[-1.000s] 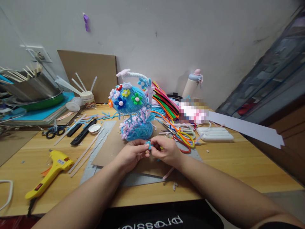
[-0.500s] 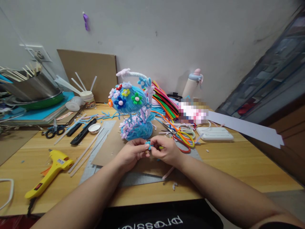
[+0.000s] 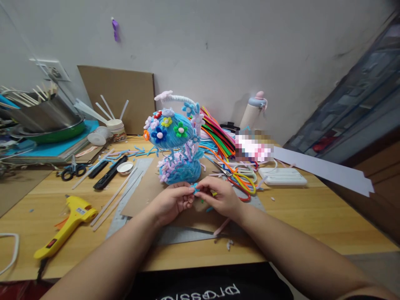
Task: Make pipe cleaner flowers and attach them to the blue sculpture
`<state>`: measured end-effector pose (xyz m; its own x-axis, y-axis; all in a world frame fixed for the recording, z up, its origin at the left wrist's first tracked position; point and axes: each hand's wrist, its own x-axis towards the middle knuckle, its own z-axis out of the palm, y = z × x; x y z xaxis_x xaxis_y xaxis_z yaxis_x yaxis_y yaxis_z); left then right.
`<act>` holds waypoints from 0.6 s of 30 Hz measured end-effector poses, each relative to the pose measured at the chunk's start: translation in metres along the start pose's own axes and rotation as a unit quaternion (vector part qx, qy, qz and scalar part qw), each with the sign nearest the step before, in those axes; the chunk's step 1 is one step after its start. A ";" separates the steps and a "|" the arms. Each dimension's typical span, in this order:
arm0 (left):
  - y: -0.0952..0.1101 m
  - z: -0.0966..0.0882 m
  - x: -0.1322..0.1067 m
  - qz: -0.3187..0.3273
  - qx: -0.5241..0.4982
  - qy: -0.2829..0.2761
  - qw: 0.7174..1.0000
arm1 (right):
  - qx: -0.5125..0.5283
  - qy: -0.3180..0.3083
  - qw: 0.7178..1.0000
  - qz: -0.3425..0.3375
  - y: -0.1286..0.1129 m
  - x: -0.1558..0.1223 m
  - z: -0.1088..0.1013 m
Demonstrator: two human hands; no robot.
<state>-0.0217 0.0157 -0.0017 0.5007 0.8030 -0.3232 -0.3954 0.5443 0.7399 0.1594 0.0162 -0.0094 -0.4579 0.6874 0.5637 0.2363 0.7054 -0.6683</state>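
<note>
A small blue pipe-cleaner flower (image 3: 195, 188) is pinched between the fingertips of both hands, low over the cardboard sheet. My left hand (image 3: 175, 202) grips it from the left, fingers curled beneath. From the right, my right hand (image 3: 218, 195) holds it between thumb and forefinger. Just behind stands a blue fuzzy pipe-cleaner lamp (image 3: 171, 135), its rounded top dotted with coloured flowers and a white curved stem arching above. Pale pink pieces cover part of its blue base (image 3: 184, 171). Small yellow and green bits show by my right hand.
A yellow glue gun (image 3: 67, 225) and black-handled scissors (image 3: 73, 170) lie left. Yellow-and-red-handled scissors (image 3: 245, 183), coloured pipe cleaners (image 3: 218, 135) and a white box-like device (image 3: 283, 176) are right. Cardboard (image 3: 143, 204) covers part of a grey mat. A bottle (image 3: 251, 111) stands behind.
My right hand's fingers have opened out a little and shifted on the blue flower, which shows more now. The whole view has moved slightly.
</note>
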 end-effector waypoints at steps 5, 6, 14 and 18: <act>0.000 -0.001 0.000 -0.025 -0.015 0.005 1.000 | -0.033 -0.001 0.999 -0.040 0.003 0.001 -0.001; 0.000 -0.001 0.000 -0.027 -0.016 0.008 0.999 | -0.048 -0.004 0.998 -0.050 0.003 0.000 -0.001; -0.001 0.002 0.000 -0.043 -0.044 0.006 0.998 | -0.145 -0.011 0.986 -0.078 0.004 -0.003 0.001; -0.001 0.001 0.000 -0.043 -0.060 0.011 0.997 | -0.122 0.004 0.990 -0.070 0.001 -0.002 0.002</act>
<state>-0.0204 0.0152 -0.0021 0.5206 0.7562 -0.3963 -0.4417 0.6358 0.6330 0.1590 0.0148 -0.0120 -0.4941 0.5812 0.6466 0.3712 0.8135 -0.4477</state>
